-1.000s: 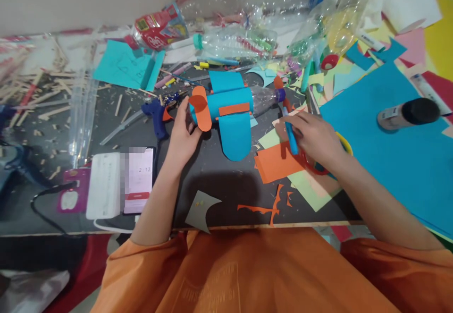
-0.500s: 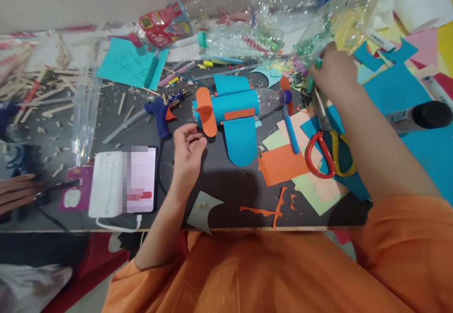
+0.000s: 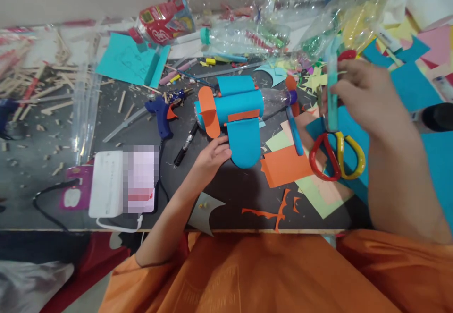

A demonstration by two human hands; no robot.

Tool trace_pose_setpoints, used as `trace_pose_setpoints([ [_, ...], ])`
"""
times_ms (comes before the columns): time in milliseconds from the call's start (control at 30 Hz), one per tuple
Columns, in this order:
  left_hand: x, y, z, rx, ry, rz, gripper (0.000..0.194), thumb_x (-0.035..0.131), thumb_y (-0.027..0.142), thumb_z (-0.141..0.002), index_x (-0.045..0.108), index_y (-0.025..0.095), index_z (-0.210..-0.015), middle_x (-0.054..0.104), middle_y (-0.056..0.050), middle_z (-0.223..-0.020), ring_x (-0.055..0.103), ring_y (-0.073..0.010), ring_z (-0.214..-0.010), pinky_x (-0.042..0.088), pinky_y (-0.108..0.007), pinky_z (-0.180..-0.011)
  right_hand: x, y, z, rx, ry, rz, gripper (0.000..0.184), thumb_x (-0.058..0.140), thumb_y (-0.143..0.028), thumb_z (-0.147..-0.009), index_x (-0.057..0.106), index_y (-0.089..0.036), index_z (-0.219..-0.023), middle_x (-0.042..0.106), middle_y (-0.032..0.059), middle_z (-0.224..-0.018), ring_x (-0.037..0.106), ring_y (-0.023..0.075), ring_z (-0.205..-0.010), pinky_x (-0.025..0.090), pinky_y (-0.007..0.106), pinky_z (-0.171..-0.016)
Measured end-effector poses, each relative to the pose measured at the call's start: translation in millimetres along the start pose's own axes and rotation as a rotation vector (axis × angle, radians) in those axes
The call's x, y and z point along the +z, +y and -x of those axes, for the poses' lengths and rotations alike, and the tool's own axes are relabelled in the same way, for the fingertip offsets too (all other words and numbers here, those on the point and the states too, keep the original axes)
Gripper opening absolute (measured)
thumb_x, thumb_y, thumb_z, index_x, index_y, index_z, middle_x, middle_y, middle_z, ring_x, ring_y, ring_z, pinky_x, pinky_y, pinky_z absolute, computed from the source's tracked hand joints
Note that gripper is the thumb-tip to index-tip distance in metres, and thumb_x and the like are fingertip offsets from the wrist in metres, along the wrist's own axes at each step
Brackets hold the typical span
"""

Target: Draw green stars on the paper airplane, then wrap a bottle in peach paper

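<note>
A model plane made from a plastic bottle [image 3: 278, 100] wrapped in blue paper, with blue paper wings [image 3: 244, 144] and an orange paper tail [image 3: 209, 114], lies on the dark table. My left hand [image 3: 213, 156] has its fingers stretched out, the tips at the edge of the nearer wing. My right hand [image 3: 364, 88] is closed around a long teal stick-like tool [image 3: 332, 84], held upright and blurred; its exact kind I cannot make out. Below it lie scissors [image 3: 327, 162] with red and yellow handles, partly behind the tool.
A blue glue gun [image 3: 163, 114] and a black pen [image 3: 186, 148] lie left of the plane. Further left are a phone [image 3: 143, 176] and a white power bank [image 3: 106, 183]. Orange paper [image 3: 286, 165], wooden sticks and plastic bottles [image 3: 244, 39] crowd the table.
My right hand has lifted the teal tool and come nearer. My left hand has moved right to the plane's wing, uncovering the black pen. Another person's hand at the left has gone from view.
</note>
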State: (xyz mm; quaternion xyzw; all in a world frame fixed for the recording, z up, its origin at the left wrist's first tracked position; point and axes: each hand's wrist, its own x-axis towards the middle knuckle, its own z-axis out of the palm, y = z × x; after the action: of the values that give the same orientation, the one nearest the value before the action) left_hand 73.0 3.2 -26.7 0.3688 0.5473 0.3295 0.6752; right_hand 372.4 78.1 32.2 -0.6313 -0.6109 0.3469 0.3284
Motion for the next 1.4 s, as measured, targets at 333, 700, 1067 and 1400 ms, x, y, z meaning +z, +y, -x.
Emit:
trace_pose_setpoints([
  [333,32.6,-2,-35,0.038,0.04,0.327,0.029,0.071,0.034,-0.08,0.072,0.018,-0.103,0.077,-0.01,-0.116,0.065,-0.0321,-0.125,0.049,-0.05,-0.111,71,8,60,-0.259,-0.185,0.485,0.039,0.038,-0.044,-0.1,0.068,-0.02,-0.107,0.075,0.0116,-0.088,0.063,0.0227,-0.064,0.031,0.03,-0.051],
  [700,24.1,-9,-40,0.18,0.078,0.244,0.033,0.069,0.033,-0.08,0.071,0.022,-0.112,0.072,-0.005,-0.13,0.055,-0.0302,-0.137,0.044,-0.043,-0.115,48,26,49,-0.082,0.153,0.608,0.054,0.032,-0.058,-0.101,0.066,-0.019,-0.116,0.069,0.0136,-0.079,0.06,0.025,-0.059,0.033,0.033,-0.05],
  [1067,32.2,-4,-35,-0.038,-0.031,0.494,0.047,0.063,0.031,-0.083,0.063,0.015,-0.127,0.075,-0.012,-0.124,0.059,-0.0334,-0.133,0.043,-0.051,-0.116,71,21,58,-0.251,-0.123,0.535,0.059,0.021,-0.056,-0.103,0.066,-0.019,-0.108,0.067,0.0094,-0.072,0.057,0.0229,-0.057,0.03,0.03,-0.049],
  [1400,37.0,-7,-34,-0.141,-0.026,0.57,0.042,0.059,0.029,-0.088,0.062,0.015,-0.128,0.073,-0.012,-0.127,0.062,-0.0343,-0.13,0.049,-0.052,-0.112,59,18,58,-0.055,-0.027,0.557,0.049,0.04,-0.057,-0.099,0.061,-0.019,-0.123,0.059,0.0041,-0.058,0.05,0.0205,-0.045,0.03,0.031,-0.045],
])
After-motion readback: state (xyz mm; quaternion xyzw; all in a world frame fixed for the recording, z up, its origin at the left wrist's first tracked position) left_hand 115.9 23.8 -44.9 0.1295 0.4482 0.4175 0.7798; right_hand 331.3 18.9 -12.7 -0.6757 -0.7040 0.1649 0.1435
